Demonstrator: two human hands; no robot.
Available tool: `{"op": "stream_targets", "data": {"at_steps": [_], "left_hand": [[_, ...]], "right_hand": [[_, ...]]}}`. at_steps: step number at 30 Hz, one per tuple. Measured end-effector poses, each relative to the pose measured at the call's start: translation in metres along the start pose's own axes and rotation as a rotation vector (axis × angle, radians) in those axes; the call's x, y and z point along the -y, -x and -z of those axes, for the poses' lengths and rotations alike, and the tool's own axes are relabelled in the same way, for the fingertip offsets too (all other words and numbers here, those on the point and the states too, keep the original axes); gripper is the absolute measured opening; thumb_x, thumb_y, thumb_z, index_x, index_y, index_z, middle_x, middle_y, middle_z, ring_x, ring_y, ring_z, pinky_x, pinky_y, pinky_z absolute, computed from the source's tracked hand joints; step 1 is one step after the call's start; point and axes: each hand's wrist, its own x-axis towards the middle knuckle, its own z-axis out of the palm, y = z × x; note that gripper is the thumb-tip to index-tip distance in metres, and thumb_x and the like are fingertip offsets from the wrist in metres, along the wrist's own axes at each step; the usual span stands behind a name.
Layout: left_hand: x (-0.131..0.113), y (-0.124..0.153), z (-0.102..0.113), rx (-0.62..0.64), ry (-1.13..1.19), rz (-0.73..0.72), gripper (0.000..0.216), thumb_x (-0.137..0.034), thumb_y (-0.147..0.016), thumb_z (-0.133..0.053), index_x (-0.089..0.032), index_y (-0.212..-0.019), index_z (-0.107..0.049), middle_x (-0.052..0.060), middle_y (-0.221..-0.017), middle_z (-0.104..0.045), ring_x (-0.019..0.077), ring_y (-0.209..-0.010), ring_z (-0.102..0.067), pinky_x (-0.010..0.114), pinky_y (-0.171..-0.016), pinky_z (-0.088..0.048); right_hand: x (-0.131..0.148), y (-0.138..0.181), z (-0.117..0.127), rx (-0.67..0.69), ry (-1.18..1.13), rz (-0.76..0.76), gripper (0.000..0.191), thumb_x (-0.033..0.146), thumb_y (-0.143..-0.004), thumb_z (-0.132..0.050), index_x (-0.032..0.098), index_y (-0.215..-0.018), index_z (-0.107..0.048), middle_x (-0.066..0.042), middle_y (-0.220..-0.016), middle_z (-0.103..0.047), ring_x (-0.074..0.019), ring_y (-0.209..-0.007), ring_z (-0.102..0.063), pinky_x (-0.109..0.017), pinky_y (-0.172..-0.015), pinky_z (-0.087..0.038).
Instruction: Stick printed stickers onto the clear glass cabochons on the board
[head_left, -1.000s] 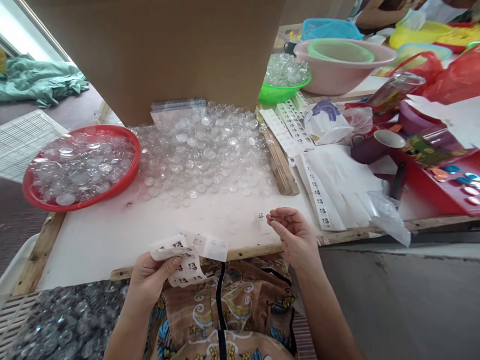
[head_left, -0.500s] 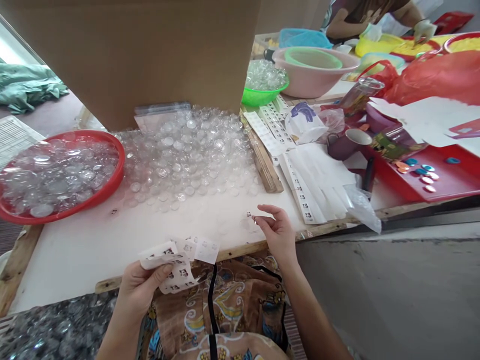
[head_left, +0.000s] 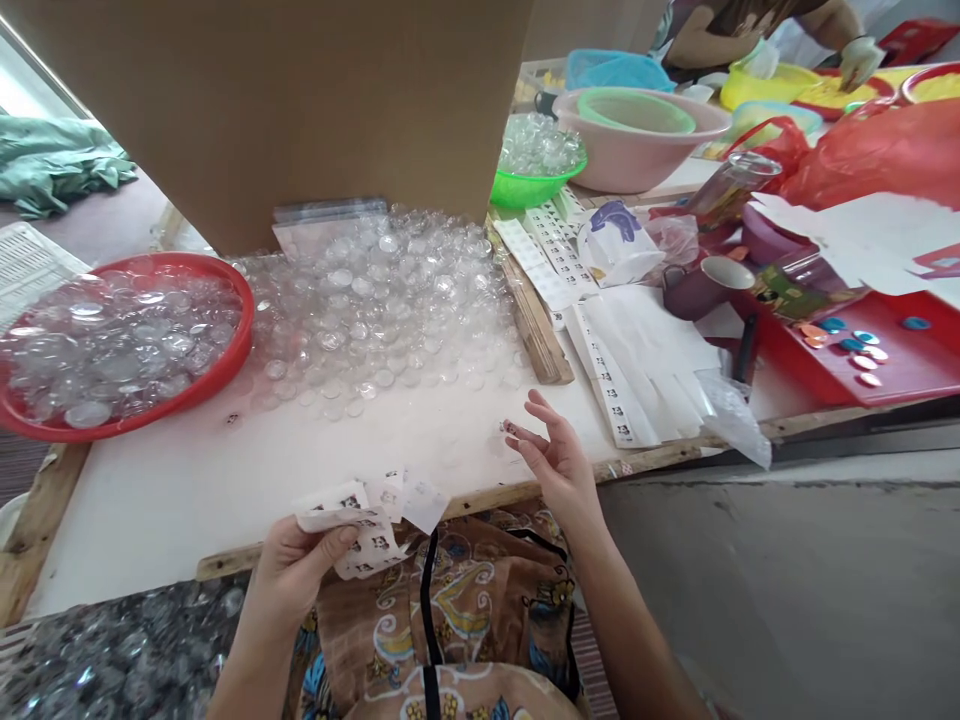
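My left hand (head_left: 311,565) is closed on several bent sticker sheets (head_left: 375,545) printed with small dark animal-face pictures, thumb on top, over the front edge of the white table. Above the tabletop to the right is my right hand (head_left: 559,460), its fingers partly bent. One small sticker (head_left: 510,427) with a dark print is at the tips of its thumb and forefinger. Beyond both hands lies a spread of clear round plastic pieces (head_left: 375,310) on the tabletop. A single tiny printed sticker (head_left: 232,419) lies alone on the table toward the left.
A red basin (head_left: 244,335) of clear plastic pieces stands at left, a cardboard box (head_left: 300,110) behind. A wooden strip (head_left: 536,335) divides off sticker strips (head_left: 604,385), a purple mug (head_left: 709,287) and a red tray (head_left: 900,370). At the far right, a person's gloved hand (head_left: 860,62) is over a basin.
My right hand's fingers have opened a little and turned, with the small sticker still at the fingertips. My left hand and its sheets have shifted slightly; the whole view has moved a little.
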Motion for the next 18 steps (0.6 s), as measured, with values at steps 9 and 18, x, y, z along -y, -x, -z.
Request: {"op": "stream_targets", "data": {"at_steps": [9, 18], "left_hand": [[-0.028, 0.001, -0.030, 0.159, -0.481, -0.615, 0.016, -0.030, -0.088, -0.063, -0.024, -0.082, -0.077, 0.008, -0.084, -0.075, 0.0254, -0.090, -0.065, 0.042, -0.088, -0.050], [-0.040, 0.014, -0.030, 0.167, -0.653, -0.827, 0.017, -0.026, -0.090, -0.055, -0.028, -0.085, -0.071, 0.003, -0.089, -0.075, 0.0306, -0.135, -0.042, 0.061, -0.119, -0.008]], "right_hand": [[0.060, 0.024, -0.045, 0.265, -0.038, 0.213, 0.043, 0.021, -0.099, -0.043, 0.036, -0.139, -0.040, -0.003, -0.160, -0.020, -0.0241, -0.125, -0.055, -0.043, -0.105, -0.050], [0.074, 0.024, -0.066, 0.342, -0.211, 0.269, 0.043, 0.018, -0.100, -0.041, 0.034, -0.140, -0.039, -0.005, -0.161, -0.016, -0.0223, -0.127, -0.053, -0.041, -0.107, -0.047]]}}
